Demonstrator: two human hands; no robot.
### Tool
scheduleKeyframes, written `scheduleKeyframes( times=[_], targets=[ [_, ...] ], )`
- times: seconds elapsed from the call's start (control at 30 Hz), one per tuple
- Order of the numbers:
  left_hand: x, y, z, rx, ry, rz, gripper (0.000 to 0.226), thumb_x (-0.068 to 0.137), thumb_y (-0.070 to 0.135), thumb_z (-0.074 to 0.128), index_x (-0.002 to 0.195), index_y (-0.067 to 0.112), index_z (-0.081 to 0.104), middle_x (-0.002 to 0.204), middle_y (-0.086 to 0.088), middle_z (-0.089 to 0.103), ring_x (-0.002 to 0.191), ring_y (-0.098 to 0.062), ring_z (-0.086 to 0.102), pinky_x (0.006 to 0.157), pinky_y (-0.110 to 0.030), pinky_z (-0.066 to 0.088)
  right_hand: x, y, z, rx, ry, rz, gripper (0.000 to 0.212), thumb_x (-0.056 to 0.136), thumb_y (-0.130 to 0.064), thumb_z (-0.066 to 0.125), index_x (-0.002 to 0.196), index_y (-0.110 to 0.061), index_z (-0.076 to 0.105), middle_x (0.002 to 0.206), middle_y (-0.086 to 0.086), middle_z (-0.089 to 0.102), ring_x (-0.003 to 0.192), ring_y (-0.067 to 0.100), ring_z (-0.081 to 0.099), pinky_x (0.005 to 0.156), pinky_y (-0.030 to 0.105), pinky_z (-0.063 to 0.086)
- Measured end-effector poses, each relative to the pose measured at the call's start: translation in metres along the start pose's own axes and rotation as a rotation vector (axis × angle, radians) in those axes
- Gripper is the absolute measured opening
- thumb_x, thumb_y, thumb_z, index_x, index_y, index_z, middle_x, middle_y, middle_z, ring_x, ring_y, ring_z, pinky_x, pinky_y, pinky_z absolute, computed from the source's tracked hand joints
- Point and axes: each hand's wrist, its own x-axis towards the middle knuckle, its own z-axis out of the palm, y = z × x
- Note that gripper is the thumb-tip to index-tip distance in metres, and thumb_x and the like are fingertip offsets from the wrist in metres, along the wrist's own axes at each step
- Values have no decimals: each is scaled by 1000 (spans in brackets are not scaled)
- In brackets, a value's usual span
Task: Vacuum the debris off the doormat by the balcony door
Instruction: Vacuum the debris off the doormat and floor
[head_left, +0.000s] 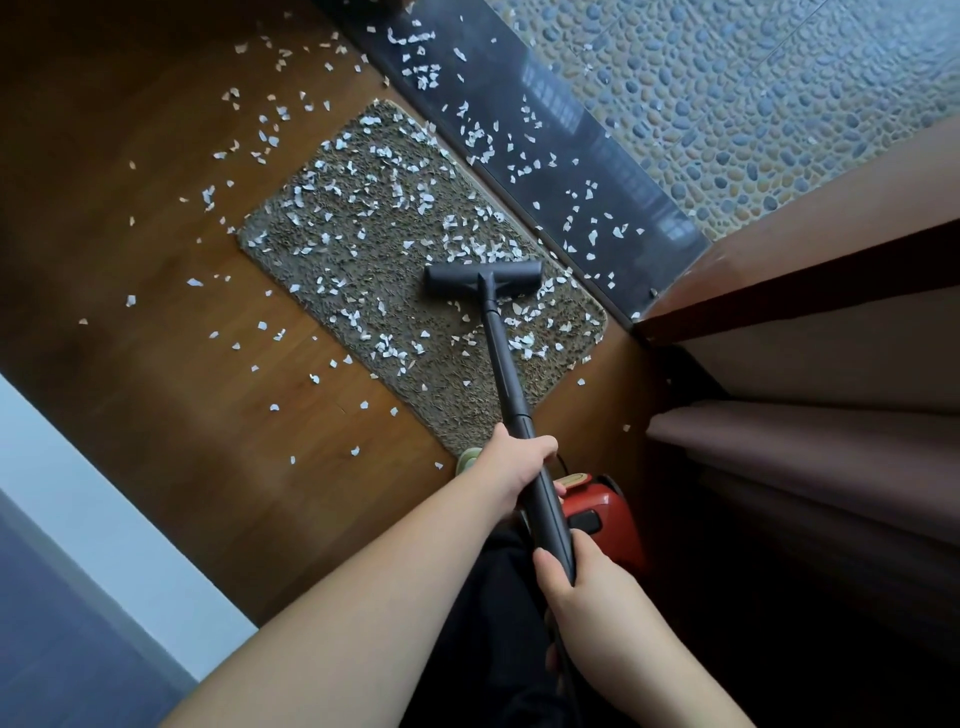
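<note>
A grey-brown doormat (363, 260) lies on the wooden floor beside the dark door sill, strewn with white debris flakes (395, 192). The black vacuum head (483, 278) rests on the mat's right part. Its black wand (506, 374) runs back toward me. My left hand (511, 465) grips the wand higher up, and my right hand (576, 582) grips it nearer my body. A bare strip of mat shows just behind the head.
The red vacuum body (602, 512) sits on the floor behind the wand. Flakes also lie on the wooden floor (156, 234) and the dark sill (545, 156). A pebble balcony floor (753, 93) lies beyond. Wooden stair steps (805, 364) rise at right; a pale wall (78, 493) at left.
</note>
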Motion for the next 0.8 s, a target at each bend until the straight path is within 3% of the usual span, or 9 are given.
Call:
scheduleKeyframes(
  times=[0.2,0.33,0.43,0.53,0.6,0.67,0.8],
  targets=[
    [-16,-12,-3,-4,11,13,76,83,8,59,148,13,19,109,-28,56,41,-22,63,47,-35,55,-10,13,10,48,-2,-23,27,97,-44,41,110,-23,52,95,2,67,77,17,67,61,25,46],
    [-32,-28,0,-10,13,-22,60,88,9,56,139,12,26,84,-18,52,39,-21,60,41,-32,52,-23,26,15,34,-19,-26,27,96,-45,44,114,-26,53,101,0,68,92,18,65,76,28,46],
    [-43,-39,-1,-17,12,-26,54,87,11,57,133,13,29,90,-20,54,45,-24,60,47,-35,56,-33,33,17,41,-42,-29,23,96,-43,46,113,-30,55,95,-5,68,87,12,65,77,26,48],
    [-52,-44,-5,-31,7,-17,65,80,16,60,137,12,29,97,-23,59,49,-26,64,57,-41,59,-39,34,15,104,-60,-29,13,95,-38,49,103,-33,57,84,-3,70,70,8,66,70,22,52],
    [-57,-42,-9,-74,1,-3,59,85,16,59,136,9,31,79,-17,62,49,-25,63,58,-38,58,-41,29,13,123,-59,-39,7,95,-34,49,95,-33,56,81,-5,68,67,4,63,62,15,47],
    [-59,-38,-15,-96,8,21,48,90,16,57,132,6,35,66,-13,60,49,-23,62,55,-33,56,-41,20,12,143,-62,-63,11,93,-29,48,91,-29,59,77,-4,66,65,5,62,59,18,47],
    [-68,-23,-27,-155,-14,67,35,96,23,57,123,8,41,84,-18,59,58,-25,63,57,-32,56,-40,-6,8,162,-64,-109,15,92,-24,47,94,-21,62,72,-1,65,56,10,64,54,23,49]
  ],
)
